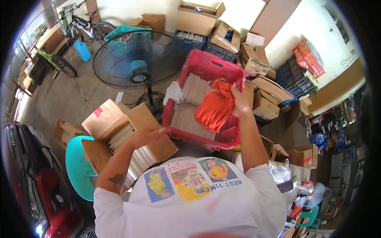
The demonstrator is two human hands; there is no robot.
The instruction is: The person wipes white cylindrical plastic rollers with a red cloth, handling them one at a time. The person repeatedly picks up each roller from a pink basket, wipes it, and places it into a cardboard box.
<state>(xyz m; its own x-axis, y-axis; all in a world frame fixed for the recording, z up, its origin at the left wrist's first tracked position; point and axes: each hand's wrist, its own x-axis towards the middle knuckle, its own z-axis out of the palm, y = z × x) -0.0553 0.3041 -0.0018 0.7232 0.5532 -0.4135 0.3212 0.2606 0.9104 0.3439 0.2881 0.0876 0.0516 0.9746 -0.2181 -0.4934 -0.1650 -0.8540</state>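
A bundle of thin orange sheets (215,107), gathered at its top like plastic bags, hangs in my right hand (240,102) over the right side of a pink-red plastic crate (202,59). Inside the crate lie rows of white candle-like sticks (194,89), partly covered by the bundle. My left hand (149,137) is over an open cardboard carton, near its raised flap (149,123); its fingers are stretched out and hold nothing. More white sticks (143,158) fill that carton. A white cloth-like piece (173,93) drapes over the crate's left rim.
A black standing fan (139,77) stands just left of the crate. Beside the carton is a turquoise tub (77,168); a red and black motorcycle (47,190) stands far left. Cardboard boxes (200,18) and dark crates (295,77) are stacked behind and right.
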